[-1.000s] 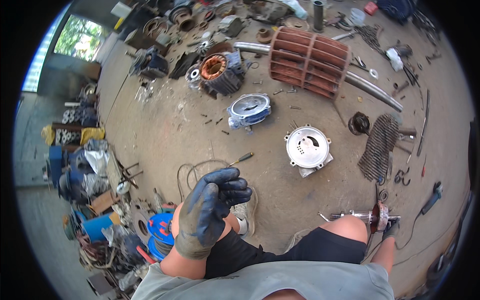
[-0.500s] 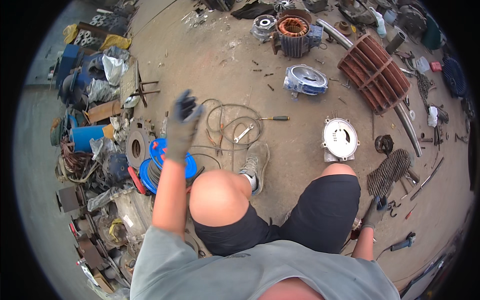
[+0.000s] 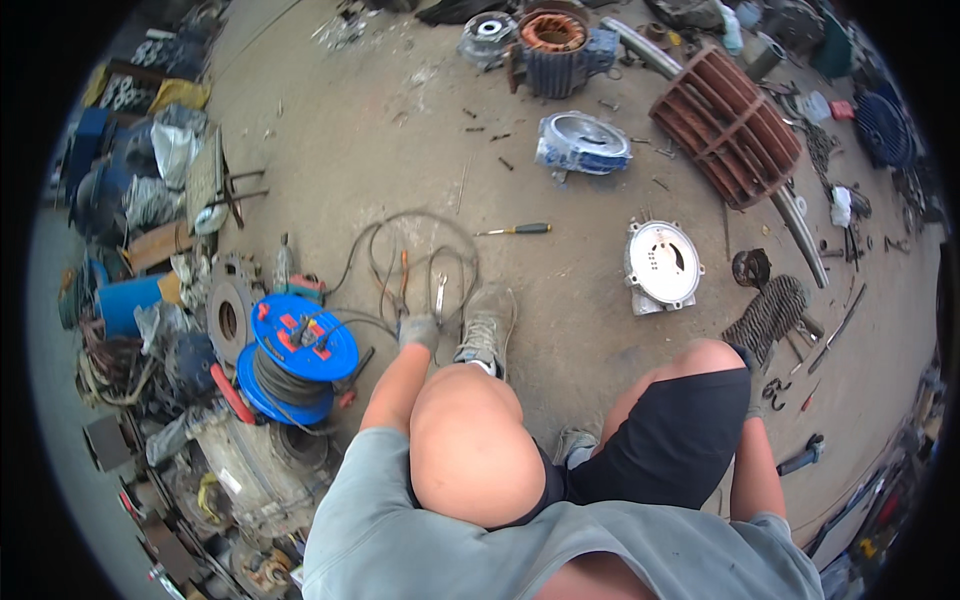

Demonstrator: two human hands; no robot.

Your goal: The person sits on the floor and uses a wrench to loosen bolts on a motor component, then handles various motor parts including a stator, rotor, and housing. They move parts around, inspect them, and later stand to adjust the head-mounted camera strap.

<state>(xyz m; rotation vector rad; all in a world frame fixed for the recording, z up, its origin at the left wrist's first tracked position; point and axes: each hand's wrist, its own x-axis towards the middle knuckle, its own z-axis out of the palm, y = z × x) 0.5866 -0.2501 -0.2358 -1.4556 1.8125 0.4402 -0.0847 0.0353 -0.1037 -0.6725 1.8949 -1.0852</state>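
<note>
My left hand (image 3: pixel 418 332), in a grey work glove, reaches down to the floor beside my left shoe. It is at the lower ends of a pair of pliers (image 3: pixel 404 272) with orange on the handles, and close to a loose cable (image 3: pixel 372 235). Its fingers are too small and blurred to read. Just right of it, a wrench (image 3: pixel 440 291) lies within the cable loops. My right hand (image 3: pixel 756 392), also gloved, hangs by my right knee, which covers part of it; a steel-link chain or mat-like dark bundle (image 3: pixel 768 320) is nearby.
Left of my arm stands a blue cable reel (image 3: pixel 335 350). A screwdriver (image 3: pixel 525 229) and a white round motor cover (image 3: pixel 663 262) lie ahead. Farther off are a blue-and-silver housing (image 3: pixel 583 143), a motor stator (image 3: pixel 560 55) and a rusty finned cylinder (image 3: pixel 728 128). An angle grinder (image 3: pixel 802 457) lies right.
My left hand has dropped from above the reel to the floor by the pliers. My view has shifted, and my right hand has moved forward beside the knee.
</note>
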